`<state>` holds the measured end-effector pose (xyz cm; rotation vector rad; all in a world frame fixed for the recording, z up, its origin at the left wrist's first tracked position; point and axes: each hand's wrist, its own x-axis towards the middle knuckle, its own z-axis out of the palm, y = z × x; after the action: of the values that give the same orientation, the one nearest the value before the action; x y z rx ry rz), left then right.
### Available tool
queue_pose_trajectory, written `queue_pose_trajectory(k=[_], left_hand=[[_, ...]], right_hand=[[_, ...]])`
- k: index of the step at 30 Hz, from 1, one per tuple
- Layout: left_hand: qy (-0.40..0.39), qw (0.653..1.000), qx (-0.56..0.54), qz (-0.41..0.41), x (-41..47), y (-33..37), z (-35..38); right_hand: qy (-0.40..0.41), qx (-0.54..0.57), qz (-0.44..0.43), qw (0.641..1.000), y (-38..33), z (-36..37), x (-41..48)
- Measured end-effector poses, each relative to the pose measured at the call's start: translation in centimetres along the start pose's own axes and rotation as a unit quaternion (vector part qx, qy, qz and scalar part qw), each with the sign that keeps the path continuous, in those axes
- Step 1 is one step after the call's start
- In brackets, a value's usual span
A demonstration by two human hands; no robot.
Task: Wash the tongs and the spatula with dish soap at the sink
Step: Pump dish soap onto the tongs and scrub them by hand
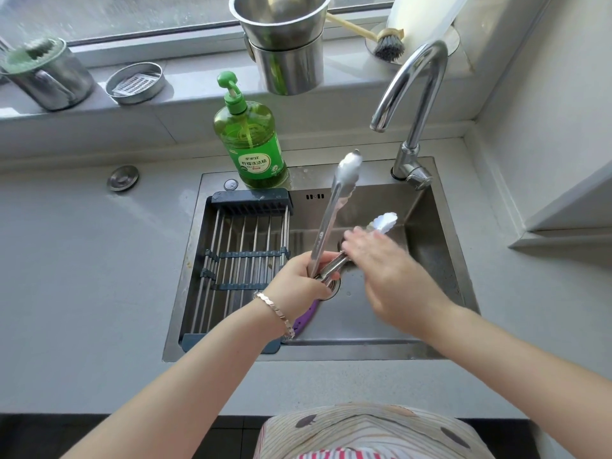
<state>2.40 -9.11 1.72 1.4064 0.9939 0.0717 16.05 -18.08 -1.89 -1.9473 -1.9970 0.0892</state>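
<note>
Metal tongs (334, 200) are spread wide open over the steel sink (440, 270). My left hand (298, 276) grips them at the hinge end. One arm points up toward the tap, the other lies lower to the right, its scalloped tip (385, 221) showing. My right hand (381, 260) lies over that lower arm, fingers fairly straight. A purple spatula (306, 318) peeks out in the basin under my left wrist, mostly hidden. A green dish soap bottle (253, 140) with a pump stands at the sink's back edge.
A curved tap (409, 94) stands at the sink's back right; no water shows. A drying rack (241, 256) spans the sink's left half. Steel pots (284, 48), a lidded tin (135, 82), a cup (46, 74) and a dish brush (387, 44) sit on the windowsill.
</note>
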Motion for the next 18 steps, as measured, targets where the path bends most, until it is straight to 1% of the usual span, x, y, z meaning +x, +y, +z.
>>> queue_pose_trajectory(k=[2, 3, 4, 7, 8, 11, 12, 15, 16, 18], left_hand=[[0.0, 1.0, 0.009, 0.001, 0.0, 0.1, 0.1], [0.001, 1.0, 0.01, 0.001, -0.1, 0.0, 0.1], [0.004, 1.0, 0.004, 0.0, -0.1, -0.1, 0.1], [0.013, 1.0, -0.019, -0.015, 0.0, -0.3, 0.0], [0.014, 1.0, -0.019, -0.015, -0.1, -0.2, 0.1], [0.013, 1.0, -0.021, -0.002, -0.2, 0.1, 0.3], [0.016, 0.999, -0.028, -0.004, -0.3, 0.0, 0.2], [0.02, 0.998, -0.059, -0.02, -0.2, -0.1, 0.1], [0.019, 0.997, -0.065, -0.019, -0.2, 0.0, 0.1], [0.023, 0.998, -0.056, -0.009, -0.1, 0.0, 0.2]], right_hand=[[-0.013, 0.0, -0.057, 0.998, -1.4, 0.3, -0.7], [-0.018, 0.0, -0.071, 0.997, -1.4, 0.3, -0.8], [-0.018, -0.003, -0.063, 0.998, -0.8, 0.2, -0.6], [0.003, 0.0, 0.0, 1.0, 0.6, -0.2, 0.3], [0.007, 0.001, -0.006, 1.0, 0.2, -0.1, 0.3], [0.005, -0.008, -0.071, 0.997, -1.8, 0.5, -0.4], [0.004, -0.006, -0.075, 0.997, -1.5, 0.5, -0.3], [0.016, -0.008, -0.007, 1.0, 0.1, 0.0, 0.6], [0.024, -0.008, 0.0, 1.0, 0.0, 0.1, 0.7], [0.019, 0.004, -0.036, 0.999, -1.3, 0.4, 0.5]])
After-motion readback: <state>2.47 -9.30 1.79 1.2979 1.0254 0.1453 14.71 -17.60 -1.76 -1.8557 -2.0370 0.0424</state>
